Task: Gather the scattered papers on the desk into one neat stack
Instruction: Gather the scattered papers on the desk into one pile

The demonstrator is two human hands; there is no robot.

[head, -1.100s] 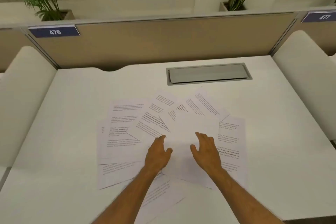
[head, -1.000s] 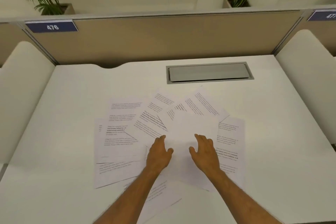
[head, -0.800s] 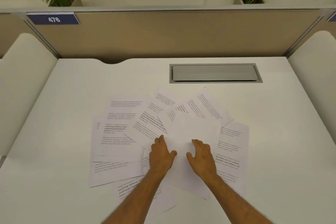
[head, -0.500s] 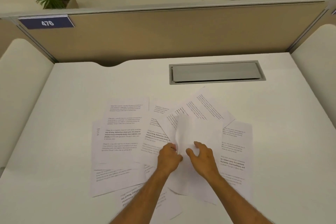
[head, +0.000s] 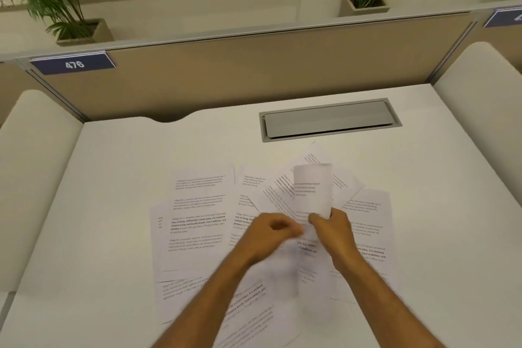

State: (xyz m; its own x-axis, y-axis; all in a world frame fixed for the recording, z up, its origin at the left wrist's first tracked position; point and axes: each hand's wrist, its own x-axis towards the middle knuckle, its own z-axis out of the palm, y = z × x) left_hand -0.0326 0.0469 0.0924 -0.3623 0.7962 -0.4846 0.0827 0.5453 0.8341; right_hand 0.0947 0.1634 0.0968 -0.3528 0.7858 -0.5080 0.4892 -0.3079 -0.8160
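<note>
Papers [head: 197, 223]: scattered, overlapping, on desk [head: 113, 167] nearer than hatch [head: 329, 118]. Sheet [head: 312, 189]: curled upright, pinched by right hand [head: 333, 227]. Left hand [head: 269, 234]: blurred, fisted beside sheet; grip indeterminable.

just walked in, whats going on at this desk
A person is tidying printed papers scattered over a white desk. The right hand grips one sheet, lifted and curled above the pile. The left hand is closed right beside it at the sheet's lower edge, too blurred to tell if it grips. The other papers lie fanned out and overlapping, so no neat stack exists yet.
</note>
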